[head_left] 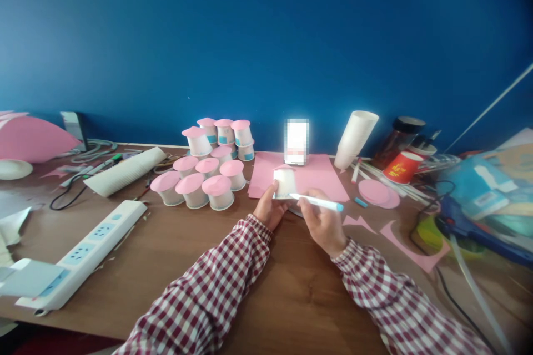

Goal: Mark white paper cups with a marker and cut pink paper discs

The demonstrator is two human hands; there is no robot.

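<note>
In the middle of the head view my left hand (pixel 268 208) grips an upturned white paper cup (pixel 285 183) with a pink paper top. My right hand (pixel 322 222) is closed around a white marker (pixel 318 202) with a light blue end. The marker's tip meets the lower right side of the cup, near its rim. Behind the cup lies a stack of pink paper (pixel 318 177), with a bright pixelated object (pixel 296 141) standing on it. To the left, several upturned paper cups with pink cone tops (pixel 194 186) are grouped, some stacked at the back.
A power strip (pixel 89 252) and a ribbed white stack of cups (pixel 127 172) lie left. At right are another tall cup stack (pixel 356 138), pink paper circles (pixel 377 193), a red cup (pixel 402 168), a blue glue gun (pixel 478 233) and cables. A blue wall closes off the back.
</note>
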